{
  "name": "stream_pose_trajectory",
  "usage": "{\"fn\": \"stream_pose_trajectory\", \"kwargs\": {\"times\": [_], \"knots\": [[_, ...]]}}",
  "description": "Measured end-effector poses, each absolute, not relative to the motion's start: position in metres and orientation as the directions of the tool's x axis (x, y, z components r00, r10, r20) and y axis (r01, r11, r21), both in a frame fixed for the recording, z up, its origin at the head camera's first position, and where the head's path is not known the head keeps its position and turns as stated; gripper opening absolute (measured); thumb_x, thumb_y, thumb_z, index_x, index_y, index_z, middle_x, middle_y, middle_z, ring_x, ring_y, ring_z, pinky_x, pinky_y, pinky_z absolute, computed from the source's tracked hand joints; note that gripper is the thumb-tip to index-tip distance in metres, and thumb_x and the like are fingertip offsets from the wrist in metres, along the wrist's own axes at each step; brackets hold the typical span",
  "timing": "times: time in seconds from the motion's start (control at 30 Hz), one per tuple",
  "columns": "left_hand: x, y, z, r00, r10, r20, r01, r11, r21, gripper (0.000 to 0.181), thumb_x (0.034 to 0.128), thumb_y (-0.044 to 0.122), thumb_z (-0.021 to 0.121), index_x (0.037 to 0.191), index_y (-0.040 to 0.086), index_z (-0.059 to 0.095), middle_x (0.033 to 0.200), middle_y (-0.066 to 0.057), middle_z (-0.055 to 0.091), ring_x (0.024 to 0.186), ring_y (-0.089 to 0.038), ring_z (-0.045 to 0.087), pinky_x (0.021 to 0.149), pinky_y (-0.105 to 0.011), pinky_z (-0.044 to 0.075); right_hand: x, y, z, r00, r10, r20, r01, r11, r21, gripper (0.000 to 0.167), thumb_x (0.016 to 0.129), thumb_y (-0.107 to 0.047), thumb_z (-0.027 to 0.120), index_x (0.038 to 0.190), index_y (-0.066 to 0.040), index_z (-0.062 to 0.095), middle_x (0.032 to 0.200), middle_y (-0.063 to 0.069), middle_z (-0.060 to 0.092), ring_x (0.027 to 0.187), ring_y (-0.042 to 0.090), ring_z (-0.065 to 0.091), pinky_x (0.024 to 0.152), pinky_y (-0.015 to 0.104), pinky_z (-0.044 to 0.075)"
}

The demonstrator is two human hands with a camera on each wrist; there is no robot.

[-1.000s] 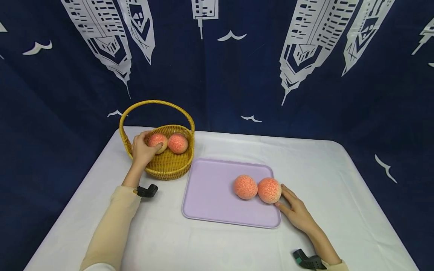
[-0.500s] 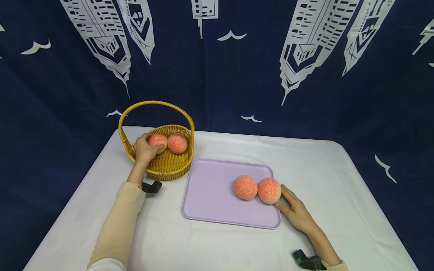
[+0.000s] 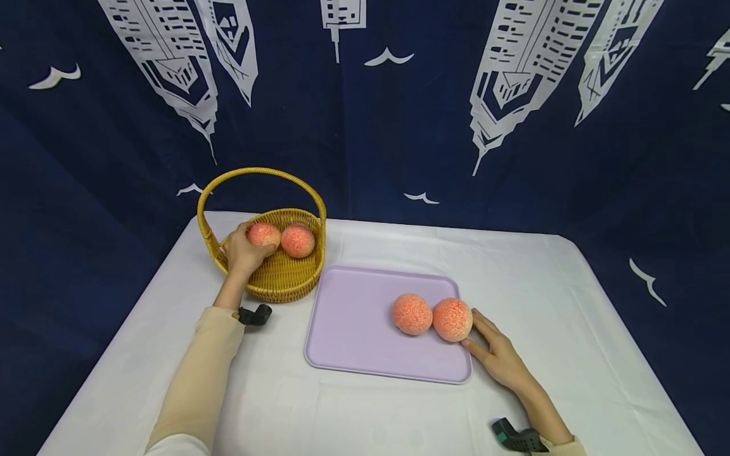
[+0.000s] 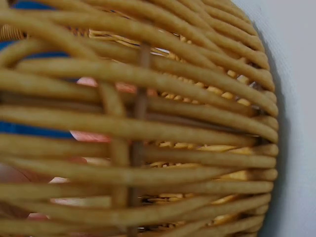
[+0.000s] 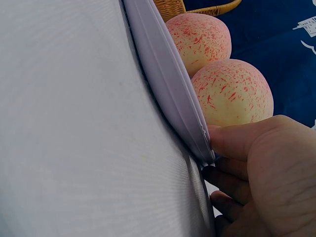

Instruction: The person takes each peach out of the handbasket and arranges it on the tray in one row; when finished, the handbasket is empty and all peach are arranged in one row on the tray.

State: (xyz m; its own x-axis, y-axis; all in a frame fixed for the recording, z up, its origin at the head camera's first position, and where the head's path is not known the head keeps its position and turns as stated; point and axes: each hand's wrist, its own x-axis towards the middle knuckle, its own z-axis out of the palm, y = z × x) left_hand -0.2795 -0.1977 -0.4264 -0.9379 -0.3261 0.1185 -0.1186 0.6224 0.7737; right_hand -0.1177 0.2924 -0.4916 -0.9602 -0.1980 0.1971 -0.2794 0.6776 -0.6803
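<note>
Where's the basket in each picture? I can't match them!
Head: the basket is left of the middle, on the table's far side.
Left wrist: the basket is super close, filling most of the picture.
Right wrist: a bit of basket peeks in at the top.
Shared landmark: the white cloth, at the right edge in left wrist, filling the left in right wrist.
</note>
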Motion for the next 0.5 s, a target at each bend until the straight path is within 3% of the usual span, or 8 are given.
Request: {"fn": "stream_pose_trajectory", "kwargs": {"times": [0.07, 0.13, 0.23, 0.5], "knots": [[-0.277, -0.198, -0.424, -0.936, -0.329, 0.127, -0.11, 0.615, 0.781, 0.072, 0.0798, 0.016, 0.078, 0.141, 0.0, 0.045, 0.139, -0.03, 0.047, 0.131, -0.046, 0.038, 0.109, -0.057, 0.028, -0.118, 0.292, -0.492, -0.963, -0.194, 0.186, -0.269, 0.684, -0.678, 0.058, 0.094, -0.018, 0.063, 0.142, 0.007, 0.043, 0.149, 0.032, 0.035, 0.137, 0.053, 0.031, 0.113, 0.016, 0.018], [-0.272, -0.198, -0.42, -0.932, -0.338, 0.132, -0.105, 0.598, 0.795, 0.072, 0.0793, 0.016, 0.078, 0.141, 0.001, 0.046, 0.138, -0.029, 0.048, 0.13, -0.046, 0.037, 0.108, -0.057, 0.028, -0.118, 0.292, -0.492, -0.966, -0.192, 0.173, -0.258, 0.69, -0.676, 0.059, 0.094, -0.018, 0.063, 0.142, 0.007, 0.043, 0.15, 0.032, 0.035, 0.138, 0.053, 0.031, 0.118, 0.036, 0.025], [-0.263, -0.198, -0.416, -0.922, -0.356, 0.154, -0.082, 0.566, 0.82, 0.07, 0.0779, 0.015, 0.078, 0.14, 0.001, 0.048, 0.135, -0.028, 0.049, 0.128, -0.045, 0.039, 0.106, -0.057, 0.029, -0.119, 0.291, -0.492, -0.969, -0.189, 0.162, -0.248, 0.696, -0.674, 0.059, 0.094, -0.019, 0.063, 0.143, 0.007, 0.042, 0.15, 0.032, 0.035, 0.138, 0.053, 0.03, 0.11, 0.061, 0.028], [-0.235, -0.183, -0.401, -0.893, -0.349, 0.282, 0.051, 0.545, 0.837, 0.069, 0.0739, 0.013, 0.081, 0.136, 0.001, 0.052, 0.122, -0.025, 0.055, 0.115, -0.04, 0.046, 0.099, -0.054, 0.034, -0.12, 0.292, -0.489, -0.972, -0.189, 0.137, -0.23, 0.694, -0.682, 0.06, 0.094, -0.019, 0.063, 0.143, 0.009, 0.041, 0.15, 0.033, 0.033, 0.138, 0.053, 0.028, 0.106, 0.068, 0.027]]}}
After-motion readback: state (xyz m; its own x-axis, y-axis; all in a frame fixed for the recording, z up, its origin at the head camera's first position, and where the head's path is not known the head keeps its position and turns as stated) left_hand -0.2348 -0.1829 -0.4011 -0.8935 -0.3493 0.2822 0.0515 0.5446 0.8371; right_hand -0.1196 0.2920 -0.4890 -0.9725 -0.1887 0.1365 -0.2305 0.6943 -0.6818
